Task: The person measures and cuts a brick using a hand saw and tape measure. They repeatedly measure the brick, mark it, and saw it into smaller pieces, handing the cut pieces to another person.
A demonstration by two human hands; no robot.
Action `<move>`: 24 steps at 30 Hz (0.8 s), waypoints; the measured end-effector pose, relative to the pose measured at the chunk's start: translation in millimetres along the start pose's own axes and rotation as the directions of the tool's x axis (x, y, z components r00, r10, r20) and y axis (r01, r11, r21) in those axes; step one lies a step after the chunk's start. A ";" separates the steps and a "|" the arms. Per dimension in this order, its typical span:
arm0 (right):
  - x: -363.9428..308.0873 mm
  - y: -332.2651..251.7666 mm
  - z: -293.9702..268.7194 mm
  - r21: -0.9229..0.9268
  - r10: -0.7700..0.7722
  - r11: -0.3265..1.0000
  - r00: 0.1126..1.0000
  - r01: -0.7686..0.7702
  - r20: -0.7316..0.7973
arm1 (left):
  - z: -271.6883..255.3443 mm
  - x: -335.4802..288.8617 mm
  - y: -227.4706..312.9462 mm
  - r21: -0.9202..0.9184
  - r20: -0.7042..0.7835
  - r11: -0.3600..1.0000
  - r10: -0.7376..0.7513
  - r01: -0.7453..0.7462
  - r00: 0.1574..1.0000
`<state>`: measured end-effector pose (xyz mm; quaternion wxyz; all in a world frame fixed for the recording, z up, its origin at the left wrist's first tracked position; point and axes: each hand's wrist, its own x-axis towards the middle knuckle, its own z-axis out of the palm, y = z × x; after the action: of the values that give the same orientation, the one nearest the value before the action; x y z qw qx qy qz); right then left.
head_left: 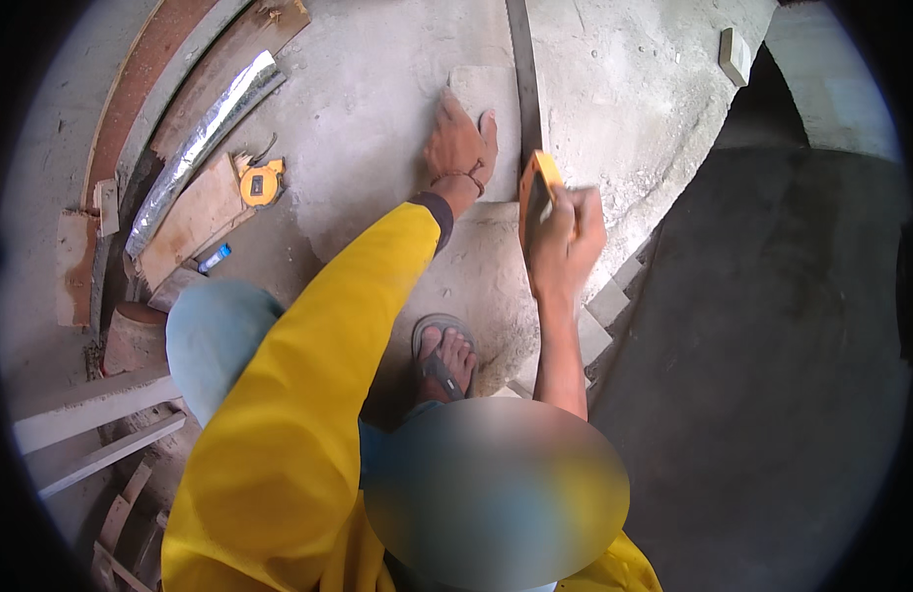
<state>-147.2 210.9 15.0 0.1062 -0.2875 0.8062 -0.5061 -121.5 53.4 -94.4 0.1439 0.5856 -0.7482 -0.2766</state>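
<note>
My right hand (pixel 569 237) is closed around the orange and black handle of a handsaw (pixel 526 74), whose long dark blade points away from me. The blade lies along the right edge of a pale rectangular block (pixel 508 113). On that block my left hand (pixel 459 143) rests flat, thumb apart from the fingers, with a thin cord around the wrist. Whether the teeth have cut into the block cannot be made out. Slight blur softens the right hand.
A yellow tape measure (pixel 262 184), a blue marker (pixel 215 259) and wooden boards (pixel 193 222) with a shiny foil-wrapped strip (pixel 205 148) lie to the left. My sandalled foot (pixel 444 357) is below the block. At right, a rough edge borders a dark grey surface (pixel 762 375).
</note>
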 end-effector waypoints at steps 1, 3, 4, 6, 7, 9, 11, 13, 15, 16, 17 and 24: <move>8.8 1.1 2.0 0.028 -0.058 0.998 0.997 0.060 -0.049 | 1.5 -14.3 1.8 -0.014 0.049 1.000 -0.019 0.020 0.999; -12.0 0.0 -4.2 0.025 0.019 1.000 1.000 -0.019 0.006 | -9.4 -2.2 2.8 -0.044 0.082 0.998 -0.036 0.040 0.996; -46.8 3.2 -18.7 0.007 0.060 0.998 0.998 -0.060 0.035 | -12.1 2.2 3.3 -0.052 0.065 0.998 -0.033 0.036 0.997; -133.4 30.1 -51.6 -0.073 -0.055 0.996 0.998 0.053 -0.015 | -11.9 -2.3 -4.4 -0.058 0.054 0.997 -0.039 0.042 0.998; -189.1 37.9 -79.6 -0.037 0.103 0.994 0.994 -0.102 0.033 | -12.0 -2.3 -5.7 -0.053 0.035 0.998 -0.035 0.037 0.999; -227.6 32.4 -99.5 -0.018 0.193 0.981 0.981 -0.193 -0.007 | -12.5 -5.2 -3.4 -0.029 0.006 0.999 -0.022 0.022 1.000; -212.0 21.8 -97.6 -0.078 0.184 0.980 0.982 -0.181 0.031 | -15.2 -2.3 -15.4 -0.029 -0.001 0.999 -0.023 0.023 1.000; -85.8 18.4 -30.1 -0.115 0.009 0.993 0.998 -0.003 0.058 | -12.8 -5.1 -10.3 -0.040 0.005 0.999 0.001 -0.001 1.000; -4.7 -9.8 2.8 0.001 -0.010 1.000 1.000 0.010 0.025 | -5.4 -3.0 -2.3 -0.039 -0.018 0.999 0.038 -0.038 0.999; 19.5 1.3 13.6 0.021 -0.098 0.995 0.994 0.099 -0.038 | -3.7 -8.8 4.8 -0.038 0.032 0.999 0.025 -0.023 0.999; 18.8 -0.1 17.2 0.021 -0.102 0.995 0.995 0.102 -0.020 | -9.0 -1.3 5.5 -0.029 0.060 1.000 0.003 -0.001 0.998; -220.1 26.8 -104.9 -0.070 0.224 0.973 0.973 -0.220 0.057 | -19.0 -3.8 -3.8 -0.040 0.051 0.999 -0.025 0.027 0.998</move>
<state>-26.4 424.5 14.0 0.1789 -0.2146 0.8450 -0.4559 -107.1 51.7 -80.9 0.1333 0.5851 -0.7380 -0.3085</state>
